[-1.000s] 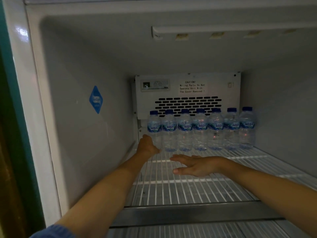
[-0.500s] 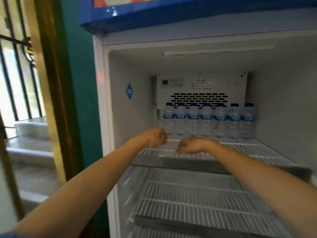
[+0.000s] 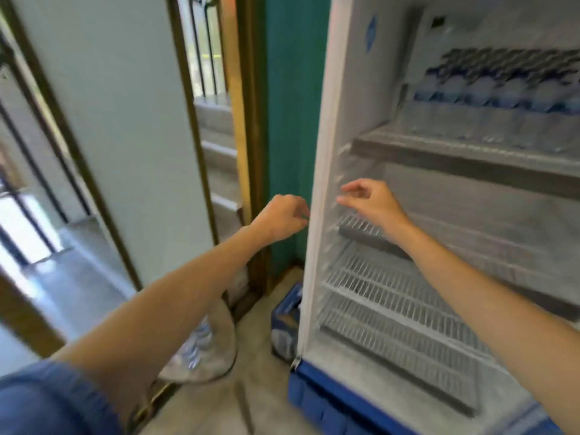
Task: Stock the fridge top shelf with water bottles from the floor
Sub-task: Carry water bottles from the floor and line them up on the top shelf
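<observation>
Presently both hands are free. The left hand (image 3: pixel 281 216) hangs outside the left wall of the fridge (image 3: pixel 323 183), fingers loosely curled and holding nothing. The right hand (image 3: pixel 373 202) is just inside the opening, below the top shelf (image 3: pixel 470 158), fingers relaxed and part-bent, likewise empty.

A row of water bottles (image 3: pixel 489 95) stands along the back edge of the top shelf, blurred. Further stock, a film-wrapped pack (image 3: pixel 201 346) of bottles, lies on the floor near the fridge's front left corner, partly hidden by the left forearm. A blue carton (image 3: pixel 288 318) sits on the floor against the fridge's left side; its contents are unclear.

Assessment: each bottle is small and light, of thin-walled plastic that would yield under a hard squeeze, smooth and possibly slippery. Recommended hold: round the body at the label, or at the stiffer neck below the cap. Lifted whole, the pack would be heavy and its film loose.
</observation>
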